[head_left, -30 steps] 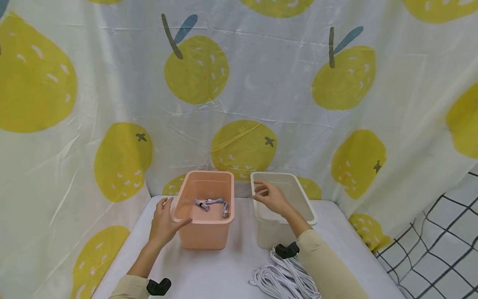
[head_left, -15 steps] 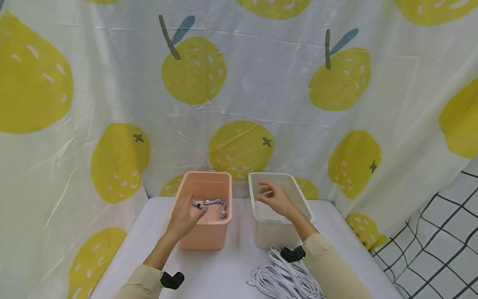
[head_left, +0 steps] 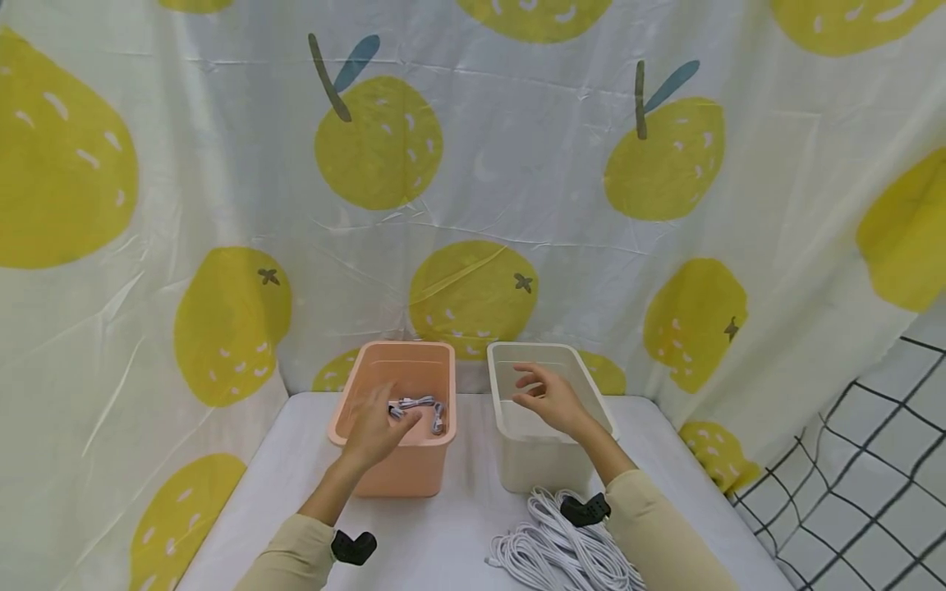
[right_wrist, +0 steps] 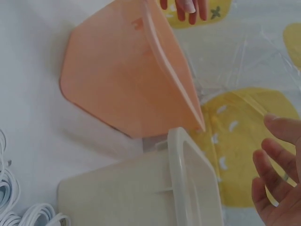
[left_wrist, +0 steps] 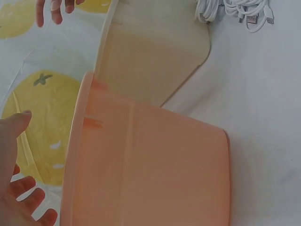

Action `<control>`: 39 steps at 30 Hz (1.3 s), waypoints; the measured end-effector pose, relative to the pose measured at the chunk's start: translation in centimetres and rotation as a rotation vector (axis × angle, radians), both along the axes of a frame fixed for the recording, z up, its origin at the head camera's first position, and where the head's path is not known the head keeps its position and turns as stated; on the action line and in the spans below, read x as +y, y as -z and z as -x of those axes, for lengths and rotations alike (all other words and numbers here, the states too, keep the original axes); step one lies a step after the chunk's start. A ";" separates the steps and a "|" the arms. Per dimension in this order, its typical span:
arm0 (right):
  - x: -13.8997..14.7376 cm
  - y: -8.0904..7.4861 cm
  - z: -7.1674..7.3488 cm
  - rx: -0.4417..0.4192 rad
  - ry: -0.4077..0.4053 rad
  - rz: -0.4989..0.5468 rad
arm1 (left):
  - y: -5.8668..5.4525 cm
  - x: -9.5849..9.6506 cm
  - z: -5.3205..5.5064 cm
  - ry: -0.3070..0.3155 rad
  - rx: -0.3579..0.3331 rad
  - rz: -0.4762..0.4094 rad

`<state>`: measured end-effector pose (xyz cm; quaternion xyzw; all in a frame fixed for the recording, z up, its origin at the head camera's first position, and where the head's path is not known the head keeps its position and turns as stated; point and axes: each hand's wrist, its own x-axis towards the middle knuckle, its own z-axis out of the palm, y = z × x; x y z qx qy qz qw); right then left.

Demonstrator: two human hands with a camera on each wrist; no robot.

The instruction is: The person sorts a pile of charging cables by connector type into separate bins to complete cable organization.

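In the head view my left hand [head_left: 375, 428] is over the front of a pink plastic bin [head_left: 405, 476], fingers spread and slightly bent, holding nothing. Small bundled white charging cables [head_left: 438, 417] lie on the bin's floor, partly hidden behind the hand. My right hand [head_left: 550, 400] hovers above the opening of a cream plastic bin [head_left: 543, 469], its fingers loosely bent around air. Both wrist views show a gap between each hand [left_wrist: 14, 183] and the bin rim below it, as with the right hand [right_wrist: 282, 176] beside the cream bin.
A heap of coiled white cables [head_left: 562, 550] lies on the white tabletop [head_left: 458, 533] in front of the cream bin, below the right forearm. Behind the bins hangs a curtain with yellow fruit [head_left: 473, 295]. Black wire grid [head_left: 857, 468] stands at the right.
My left hand has moved right, from beside the pink bin's left rim to over its opening. My right hand has shifted slightly right, away from the cream bin's left rim.
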<state>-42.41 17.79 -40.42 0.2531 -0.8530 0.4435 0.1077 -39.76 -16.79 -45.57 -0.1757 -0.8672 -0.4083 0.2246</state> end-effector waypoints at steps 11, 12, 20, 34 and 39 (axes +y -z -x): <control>1.4 0.3 -0.6 0.008 0.028 -0.004 | -0.2 1.9 0.3 0.033 -0.096 -0.034; 1.6 0.4 -0.7 0.015 0.022 -0.004 | -0.1 2.1 0.3 0.033 -0.097 -0.029; 2.9 0.7 -1.3 0.018 0.057 -0.004 | -0.2 3.9 0.7 0.069 -0.078 -0.046; 5.0 2.0 -2.7 -0.009 0.101 0.055 | 0.0 8.2 1.5 0.106 -0.061 -0.047; 5.1 1.5 -4.4 -0.011 0.109 0.061 | 0.0 9.9 1.7 0.122 -0.063 -0.025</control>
